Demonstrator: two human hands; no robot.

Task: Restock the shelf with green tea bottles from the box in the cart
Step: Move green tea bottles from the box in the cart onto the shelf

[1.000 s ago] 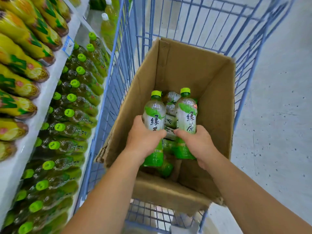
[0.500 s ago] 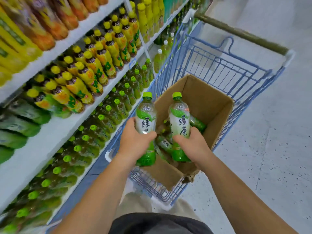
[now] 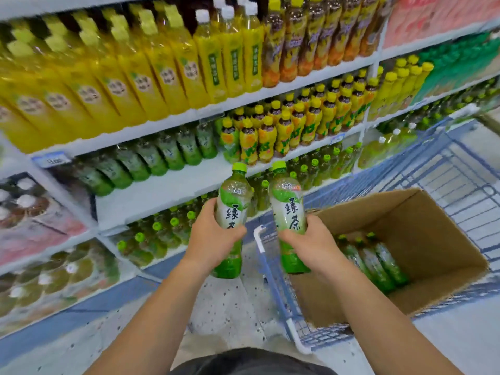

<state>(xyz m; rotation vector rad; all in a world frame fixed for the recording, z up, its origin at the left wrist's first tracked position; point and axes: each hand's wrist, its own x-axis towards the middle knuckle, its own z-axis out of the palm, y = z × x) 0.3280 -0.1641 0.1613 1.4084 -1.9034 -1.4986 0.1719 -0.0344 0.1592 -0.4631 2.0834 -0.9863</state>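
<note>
Both hands are clamped, each round 1 green tea bottle, and they hang side by side, close but not touching. Up and to the left of the left hand, the shelf [image 3: 162, 193] shows a bare white strip in front of a row of green tea [image 3: 151, 158] standing at its back. I judge that gap to be where the 2 bottles are bound.

The left hand [image 3: 213, 239] wraps the lower half of the left bottle [image 3: 231, 204], so the green cap points up and towards the shelf. Just to its right, the right hand [image 3: 311, 244] grips the right bottle [image 3: 286, 209] the same way, low on the body, with the label facing the person. Holding them low and upright likely lets each base go down first and then slide back.

Below and beside the right hand runs the rim of the blue cart [image 3: 273, 280]. To the right of that hand the open box [image 3: 433, 234] sits inside it, with several more bottles [image 3: 378, 261] lying on their sides at its bottom. By my reckoning the restocking is part way: 2 bottles are in the air between box and shelf, and more are left to fetch.

Beyond the hands, yellow-capped bottles [image 3: 270, 136] fill the neighbouring stretch of the same shelf, so the placing calls for aim to their left.
</note>
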